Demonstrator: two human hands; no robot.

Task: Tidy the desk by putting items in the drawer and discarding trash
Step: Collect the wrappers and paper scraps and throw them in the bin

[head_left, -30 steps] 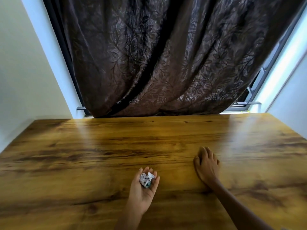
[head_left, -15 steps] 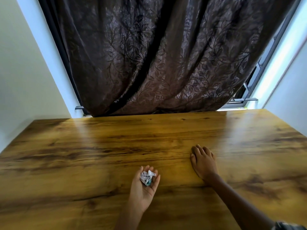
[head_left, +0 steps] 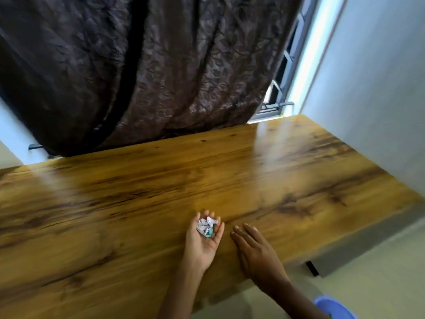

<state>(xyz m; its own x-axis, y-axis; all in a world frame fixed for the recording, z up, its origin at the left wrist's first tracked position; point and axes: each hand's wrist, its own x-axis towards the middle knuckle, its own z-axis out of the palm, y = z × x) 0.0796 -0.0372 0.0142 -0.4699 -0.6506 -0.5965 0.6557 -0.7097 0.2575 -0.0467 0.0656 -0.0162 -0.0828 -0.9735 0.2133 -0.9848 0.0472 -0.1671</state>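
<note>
My left hand [head_left: 203,244] lies palm up over the wooden desk [head_left: 138,203], near its front edge. Its fingers cup a small crumpled paper ball [head_left: 205,227], white with a bit of teal. Just to its right, my right hand [head_left: 255,252] rests palm down on the desk with the fingers straight and holding nothing. The two hands are close but do not touch. No drawer is in view.
A dark brown curtain [head_left: 149,72] hangs behind the desk, with a window frame [head_left: 279,104] at its right. A pale wall runs along the right. Light floor [head_left: 379,268] shows past the desk's right end, with the rim of a blue bin [head_left: 333,307] at the bottom right.
The view has swung right and down, so the desk's right end, the floor and the blue bin now show. My right hand has slid back toward the front edge, closer to my left hand.
</note>
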